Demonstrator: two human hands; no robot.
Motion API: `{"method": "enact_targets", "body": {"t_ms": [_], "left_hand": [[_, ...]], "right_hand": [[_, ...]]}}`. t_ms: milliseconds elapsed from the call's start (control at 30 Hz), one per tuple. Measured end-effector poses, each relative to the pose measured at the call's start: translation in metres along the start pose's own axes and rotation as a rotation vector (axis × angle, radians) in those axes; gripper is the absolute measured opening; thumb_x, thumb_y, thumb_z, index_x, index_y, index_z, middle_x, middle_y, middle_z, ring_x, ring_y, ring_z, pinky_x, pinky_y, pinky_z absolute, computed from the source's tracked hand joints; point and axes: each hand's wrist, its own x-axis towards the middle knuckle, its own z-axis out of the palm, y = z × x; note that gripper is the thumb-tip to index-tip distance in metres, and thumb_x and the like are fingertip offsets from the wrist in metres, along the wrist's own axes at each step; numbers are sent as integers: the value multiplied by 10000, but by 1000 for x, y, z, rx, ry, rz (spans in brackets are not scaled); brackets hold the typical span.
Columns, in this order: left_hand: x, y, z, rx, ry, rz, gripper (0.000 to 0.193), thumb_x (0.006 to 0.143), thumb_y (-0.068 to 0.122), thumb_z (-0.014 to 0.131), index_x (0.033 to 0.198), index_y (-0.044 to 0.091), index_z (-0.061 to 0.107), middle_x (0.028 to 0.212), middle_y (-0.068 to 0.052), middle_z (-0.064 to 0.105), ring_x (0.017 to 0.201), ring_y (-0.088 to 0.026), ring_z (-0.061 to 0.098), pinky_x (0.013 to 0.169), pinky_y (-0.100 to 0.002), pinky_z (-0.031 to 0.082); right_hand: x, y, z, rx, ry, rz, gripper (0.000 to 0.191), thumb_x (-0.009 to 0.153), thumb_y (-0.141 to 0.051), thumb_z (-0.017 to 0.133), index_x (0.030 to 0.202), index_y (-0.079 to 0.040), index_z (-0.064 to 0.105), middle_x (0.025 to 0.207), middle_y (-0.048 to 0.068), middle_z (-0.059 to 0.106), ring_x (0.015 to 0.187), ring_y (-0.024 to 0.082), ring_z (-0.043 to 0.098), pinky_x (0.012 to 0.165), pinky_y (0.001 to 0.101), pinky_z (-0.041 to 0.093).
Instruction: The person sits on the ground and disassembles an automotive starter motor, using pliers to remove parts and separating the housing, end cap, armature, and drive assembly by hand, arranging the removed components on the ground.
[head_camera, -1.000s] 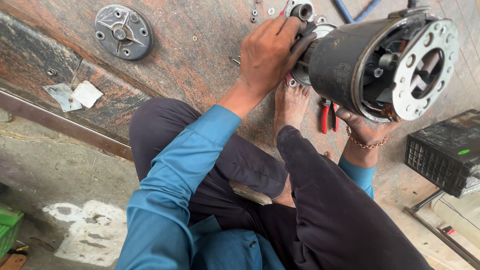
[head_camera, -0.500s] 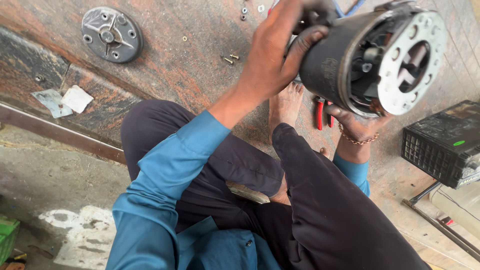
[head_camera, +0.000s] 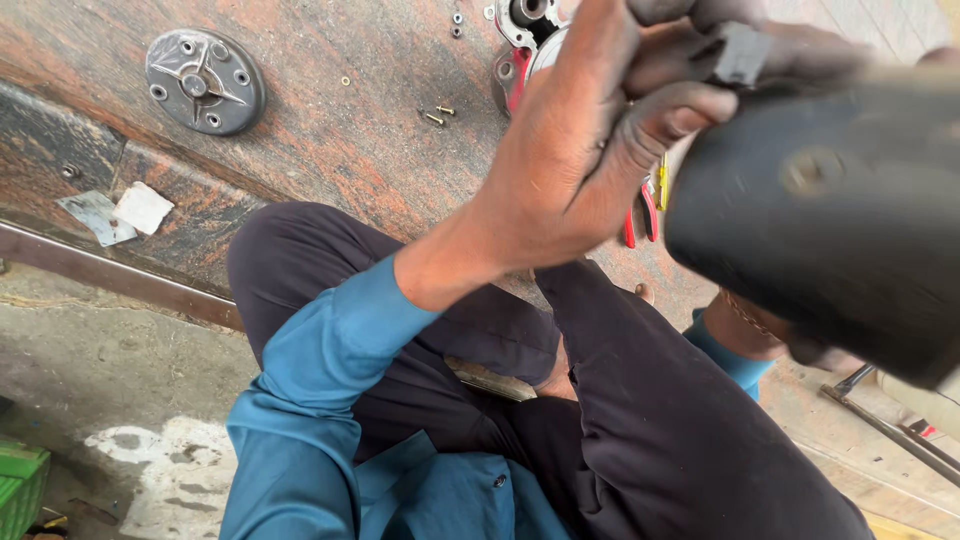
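I sit cross-legged on a reddish stone floor (head_camera: 350, 140). My left hand (head_camera: 590, 150) grips the top end of a big black motor housing (head_camera: 830, 220), fingers curled over a small black part on it. The housing is lifted close to the camera and looks blurred; only its dark outer side shows. My right hand (head_camera: 790, 345) is underneath the housing and mostly hidden; just the wrist with a thin bracelet and a blue cuff shows.
A round grey metal end cover (head_camera: 205, 82) lies at the upper left. Loose screws (head_camera: 437, 113) and red-handled pliers (head_camera: 640, 215) lie on the floor. Another metal part (head_camera: 525, 20) sits at the top edge. Metal rod (head_camera: 885, 420) at right, green crate (head_camera: 20, 490) bottom left.
The housing has come up toward the camera and turned, so its open end with the white flange no longer shows. My left hand stayed on its top end.
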Motion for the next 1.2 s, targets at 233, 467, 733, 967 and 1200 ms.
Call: {"method": "enact_targets", "body": {"t_ms": [233,467,733,967,1200], "left_hand": [[-11,-44,-50,242,121,-240,305,1069,179,788,1282,59,605,1107,-56,740,910,-144,766,782,-289,605],[-27,-62,-63,424,-89,-291,403,930,-18,907,1180,58,600,1056,-37,709,837,-132,651,751,-300,554],[-25,-57,-54,583,-120,-279,401,909,-41,874,1170,85,597,1043,-33,681,840,-189,635,777,-345,557],[-31,-49,-60,717,-147,-232,485,908,-64,783,1325,147,653,1175,-95,697,1056,-241,742,853,-366,611],[-39,-49,-64,504,-78,-497,250,1019,61,710,1240,76,595,1083,-94,737,931,-189,775,735,-300,599]], "right_hand": [[-31,6,-37,110,121,26,1024,794,-525,770,1594,-29,368,1591,157,471,1448,319,490,1263,490,388],[-61,49,-118,77,385,23,798,898,-198,767,1580,-35,383,1509,128,541,1368,278,539,1190,450,430],[-46,106,-169,40,444,29,744,901,-119,832,1519,-10,433,1507,182,538,1357,325,539,1183,492,452],[-20,143,-167,-23,442,60,906,840,-66,941,1550,-18,381,1515,198,526,1416,373,543,1209,521,444],[-24,157,-156,-251,366,36,1287,749,-84,1030,1679,-71,141,1675,197,389,1560,372,426,1337,487,327]]}}
